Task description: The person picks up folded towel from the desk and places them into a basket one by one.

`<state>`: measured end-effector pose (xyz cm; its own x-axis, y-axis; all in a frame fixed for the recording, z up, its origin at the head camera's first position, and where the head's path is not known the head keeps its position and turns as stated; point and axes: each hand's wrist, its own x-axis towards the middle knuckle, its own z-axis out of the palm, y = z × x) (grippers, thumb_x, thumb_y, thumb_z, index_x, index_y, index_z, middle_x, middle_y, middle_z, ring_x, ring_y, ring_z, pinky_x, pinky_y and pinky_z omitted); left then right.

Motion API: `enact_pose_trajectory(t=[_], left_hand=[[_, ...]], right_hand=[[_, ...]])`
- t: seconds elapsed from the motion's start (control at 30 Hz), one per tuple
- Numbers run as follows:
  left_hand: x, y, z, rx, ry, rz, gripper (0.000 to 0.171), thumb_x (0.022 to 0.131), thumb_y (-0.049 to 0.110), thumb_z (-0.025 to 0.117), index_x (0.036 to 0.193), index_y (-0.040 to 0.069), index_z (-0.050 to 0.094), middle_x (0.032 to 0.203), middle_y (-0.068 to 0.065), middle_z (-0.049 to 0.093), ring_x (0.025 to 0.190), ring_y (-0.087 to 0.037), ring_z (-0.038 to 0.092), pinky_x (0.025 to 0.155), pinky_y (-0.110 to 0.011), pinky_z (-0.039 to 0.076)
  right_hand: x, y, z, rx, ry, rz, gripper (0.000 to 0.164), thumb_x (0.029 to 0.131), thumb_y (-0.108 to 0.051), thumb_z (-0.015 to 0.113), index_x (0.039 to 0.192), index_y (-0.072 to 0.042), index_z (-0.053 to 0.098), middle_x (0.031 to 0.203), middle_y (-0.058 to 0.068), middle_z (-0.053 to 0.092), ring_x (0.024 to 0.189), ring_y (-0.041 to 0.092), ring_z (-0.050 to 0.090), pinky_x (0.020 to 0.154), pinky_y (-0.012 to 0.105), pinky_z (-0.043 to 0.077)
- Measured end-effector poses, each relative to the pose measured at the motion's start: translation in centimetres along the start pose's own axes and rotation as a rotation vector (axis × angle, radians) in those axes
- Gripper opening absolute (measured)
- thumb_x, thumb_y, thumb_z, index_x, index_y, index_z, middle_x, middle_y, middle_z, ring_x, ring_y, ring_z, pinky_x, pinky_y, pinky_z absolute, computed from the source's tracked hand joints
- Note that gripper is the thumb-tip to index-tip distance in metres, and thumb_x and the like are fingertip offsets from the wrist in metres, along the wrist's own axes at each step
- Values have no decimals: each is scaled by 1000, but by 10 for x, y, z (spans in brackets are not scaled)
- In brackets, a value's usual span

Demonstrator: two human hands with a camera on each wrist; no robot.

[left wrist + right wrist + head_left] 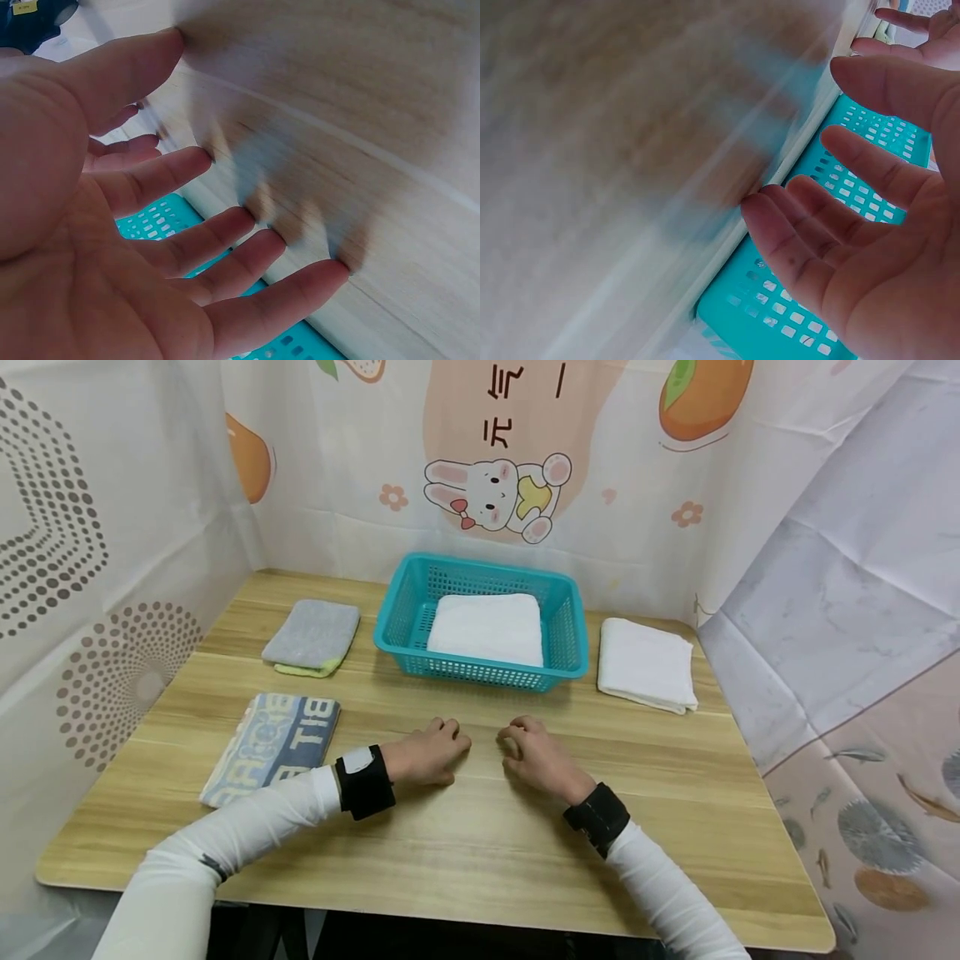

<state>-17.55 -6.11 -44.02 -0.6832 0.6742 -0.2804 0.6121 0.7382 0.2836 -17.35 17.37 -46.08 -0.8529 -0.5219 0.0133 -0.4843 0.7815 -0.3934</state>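
Left hand (426, 755), right hand (543, 762): both empty, fingers loosely bent, at tabletop (480, 852). Teal basket (480, 670) holds folded white towel (487, 628); basket's long axis left-right.

A teal rectangular plastic basket (480, 672) carries a grid of small holes. The folded white cloth (487, 628) inside it and the folded white cloth (645, 663) to its right are both plain. A folded grey cloth (313, 632) shows yellow-green along its near edge; a folded blue-and-cream towel (307, 735) bears large letters, pale on its darker blue band. Streaked grain runs through the light yellow-brown wooden tabletop (480, 860). The white fabric curtain (330, 468) behind has orange fruit, pinkish flowers, a white rabbit and dark brown characters on peach. White fabric sleeves (277, 810) meet black wristbands (367, 792).
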Motion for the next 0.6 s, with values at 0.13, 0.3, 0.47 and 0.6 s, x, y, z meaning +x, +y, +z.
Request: enact_pose_trajectory(t=[0.13, 0.3, 0.47, 0.6], left_hand=[[-1, 1, 0, 3, 1, 0, 43, 93, 24, 72, 130, 9, 54, 126, -19, 47, 114, -35, 46, 75, -44, 53], [0, 1, 0, 18, 1, 8, 43, 93, 25, 71, 129, 9, 54, 124, -19, 47, 112, -35, 47, 72, -43, 53], [0, 0, 1, 29, -6, 7, 44, 93, 26, 71, 129, 9, 54, 124, -18, 47, 112, -34, 47, 72, -42, 53], [0, 0, 0, 24, -9, 10, 45, 94, 26, 71, 131, 8, 53, 126, -19, 47, 113, -35, 46, 72, -41, 53]], right_hand=[[0, 0, 0, -10, -8, -11, 36, 85, -7, 76, 120, -2, 66, 123, 19, 56, 112, 34, 56, 87, 44, 52], [-1, 1, -1, -6, -19, -15, 36, 86, -7, 76, 120, -2, 66, 123, 20, 56, 113, 35, 55, 87, 44, 52], [-3, 5, -4, 30, -17, -8, 36, 86, -6, 74, 121, 0, 65, 123, 21, 55, 113, 37, 54, 90, 46, 50], [-5, 10, -8, 37, 16, -8, 36, 85, -4, 74, 119, 4, 65, 121, 23, 55, 111, 37, 54, 91, 47, 50]])
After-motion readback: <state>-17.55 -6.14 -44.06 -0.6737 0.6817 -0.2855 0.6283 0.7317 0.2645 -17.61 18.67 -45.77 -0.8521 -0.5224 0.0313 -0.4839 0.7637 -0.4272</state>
